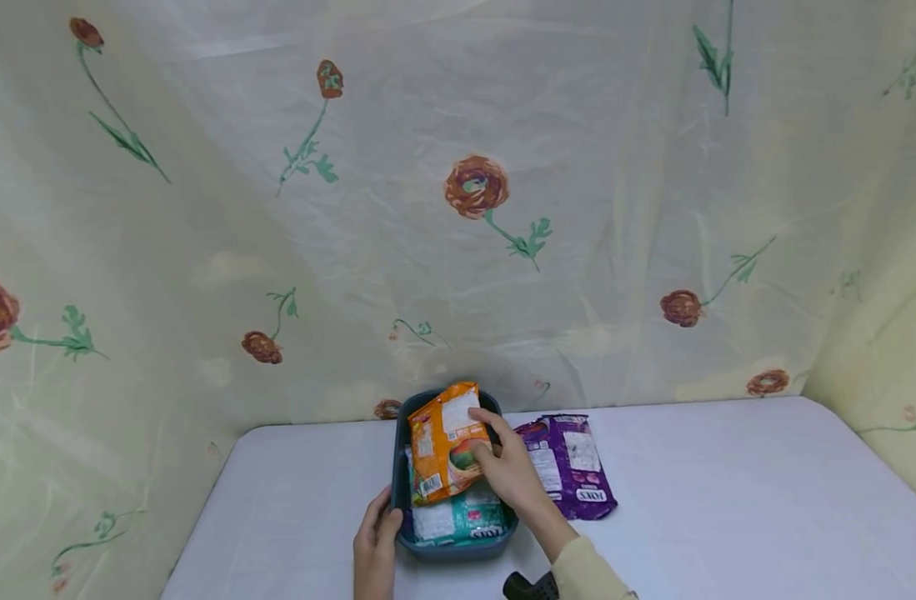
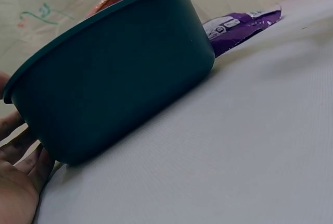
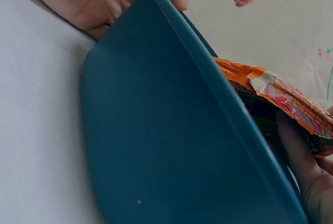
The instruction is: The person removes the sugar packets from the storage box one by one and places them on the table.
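Note:
A dark blue-green plastic tub (image 1: pixel 458 552) stands on the table, with a teal packet (image 1: pixel 435 523) lying inside it. My right hand (image 1: pixel 513 471) holds an orange packet (image 1: pixel 431 446) over the tub's opening, thumb on its printed face. In the right wrist view, fingers reach under the orange packet (image 3: pixel 291 99) beside the rim. At the tub's near left side, my left hand (image 1: pixel 377 542) grips the wall. Its thumb hooks over the rim and its fingers lie along the outside, as the right wrist view shows.
A purple packet (image 1: pixel 581 462) lies on the white tabletop (image 1: pixel 713 500), just right of the tub. By my right sleeve at the front edge is a black object (image 1: pixel 528 587), partly out of frame. Flower-patterned sheeting (image 1: pixel 578 167) hangs behind the table and at both sides.

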`<state>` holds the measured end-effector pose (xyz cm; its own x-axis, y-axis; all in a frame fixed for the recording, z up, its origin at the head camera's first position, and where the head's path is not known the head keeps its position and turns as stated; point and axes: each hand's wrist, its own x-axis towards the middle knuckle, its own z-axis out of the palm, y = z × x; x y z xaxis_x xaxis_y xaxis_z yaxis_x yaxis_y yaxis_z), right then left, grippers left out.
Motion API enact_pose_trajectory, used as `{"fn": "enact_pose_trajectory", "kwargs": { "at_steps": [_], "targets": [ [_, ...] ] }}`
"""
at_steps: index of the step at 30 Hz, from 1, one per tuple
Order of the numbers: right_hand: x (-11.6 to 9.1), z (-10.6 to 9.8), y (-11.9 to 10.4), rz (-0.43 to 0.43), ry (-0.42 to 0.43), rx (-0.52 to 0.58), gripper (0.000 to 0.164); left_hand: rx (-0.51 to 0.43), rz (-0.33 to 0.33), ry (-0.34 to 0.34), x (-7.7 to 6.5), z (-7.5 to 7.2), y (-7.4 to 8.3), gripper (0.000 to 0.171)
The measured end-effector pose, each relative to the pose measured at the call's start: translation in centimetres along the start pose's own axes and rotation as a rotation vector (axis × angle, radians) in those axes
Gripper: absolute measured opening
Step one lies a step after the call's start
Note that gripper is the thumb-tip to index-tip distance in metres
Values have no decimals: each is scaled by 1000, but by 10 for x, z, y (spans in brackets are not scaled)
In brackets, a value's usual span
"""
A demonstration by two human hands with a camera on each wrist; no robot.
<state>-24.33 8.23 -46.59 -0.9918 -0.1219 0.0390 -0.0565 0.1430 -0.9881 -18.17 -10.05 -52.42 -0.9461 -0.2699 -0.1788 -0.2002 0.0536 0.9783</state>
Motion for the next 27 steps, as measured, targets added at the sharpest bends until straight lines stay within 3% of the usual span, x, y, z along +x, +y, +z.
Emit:
{"fn": "enact_pose_trajectory", "kwargs": {
  "at_steps": [6, 12, 19, 27],
  "targets": [
    [-2, -1, 2, 17, -1, 26, 46, 5, -18, -8, 1, -2, -1, 52],
    [-4, -7, 3, 17, 19, 71, 44, -5, 9, -1, 0, 0, -1, 53],
    [-11, -21, 5, 33, 36, 87, 44, -6, 15, -2, 0, 8, -2, 53],
    [-15, -22, 10, 56, 37, 132, 44, 9, 70, 32, -3, 4, -1, 52]
  ]
}}
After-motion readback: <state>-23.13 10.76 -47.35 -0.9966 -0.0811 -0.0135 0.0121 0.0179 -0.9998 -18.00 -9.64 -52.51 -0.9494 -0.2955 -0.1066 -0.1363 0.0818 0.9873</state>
